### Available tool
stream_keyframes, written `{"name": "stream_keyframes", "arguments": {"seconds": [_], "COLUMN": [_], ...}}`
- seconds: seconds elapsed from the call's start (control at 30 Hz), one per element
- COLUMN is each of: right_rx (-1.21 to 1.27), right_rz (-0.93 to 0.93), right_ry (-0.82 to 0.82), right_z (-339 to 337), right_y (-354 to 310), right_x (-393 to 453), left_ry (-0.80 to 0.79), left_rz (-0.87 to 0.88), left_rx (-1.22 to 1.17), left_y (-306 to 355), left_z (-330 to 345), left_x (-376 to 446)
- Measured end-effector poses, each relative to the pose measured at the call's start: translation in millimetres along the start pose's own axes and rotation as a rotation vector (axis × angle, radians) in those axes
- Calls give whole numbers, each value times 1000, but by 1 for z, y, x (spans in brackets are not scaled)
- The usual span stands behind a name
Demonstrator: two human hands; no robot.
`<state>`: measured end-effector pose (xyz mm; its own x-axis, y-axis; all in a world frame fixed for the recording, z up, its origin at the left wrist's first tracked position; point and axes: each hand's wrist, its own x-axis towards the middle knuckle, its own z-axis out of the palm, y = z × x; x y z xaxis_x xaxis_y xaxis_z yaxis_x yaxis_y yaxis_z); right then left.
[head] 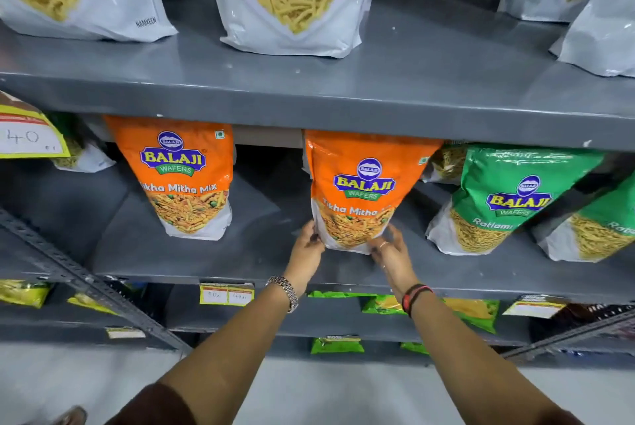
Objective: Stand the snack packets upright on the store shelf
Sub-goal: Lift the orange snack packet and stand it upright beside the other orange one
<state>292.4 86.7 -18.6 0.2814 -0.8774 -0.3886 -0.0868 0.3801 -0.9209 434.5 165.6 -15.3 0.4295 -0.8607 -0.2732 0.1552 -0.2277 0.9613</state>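
Grip is taken low on the orange Tikha Mitha Mix packet (pixel 360 191), which stands on the grey middle shelf (pixel 240 252): left hand (pixel 307 246) at its 7 o'clock corner, right hand (pixel 391 249) at 5 o'clock, fingers closed on the base. Light, soft, slippery film is judged likely; base corners are best held, since contents crush easily.

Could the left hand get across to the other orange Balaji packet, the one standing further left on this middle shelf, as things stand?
Probably yes. The left hand is at the bottom edge of the held orange packet; between it and the left orange packet lies only bare grey shelf. It would need to let go first.
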Motion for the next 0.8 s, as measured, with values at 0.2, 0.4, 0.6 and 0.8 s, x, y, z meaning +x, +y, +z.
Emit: {"name": "stream_keyframes", "arguments": {"seconds": [0.2,0.4,0.6,0.8], "right_rx": [-8,8,68,53], "right_rz": [19,33,13,-136], "right_ry": [-27,-44,56,431], "right_z": [31,44,26,-57], "right_y": [-2,-4,2,19], "right_x": [-3,-4,-6,-15], "left_ry": [118,104,176,444], "left_rz": [40,20,-57,-131], "left_rx": [-110,-98,-97,-375], "left_y": [1,2,-2,-22], "left_z": [-25,-39,-40,8], "left_x": [-3,3,3,-27]}}
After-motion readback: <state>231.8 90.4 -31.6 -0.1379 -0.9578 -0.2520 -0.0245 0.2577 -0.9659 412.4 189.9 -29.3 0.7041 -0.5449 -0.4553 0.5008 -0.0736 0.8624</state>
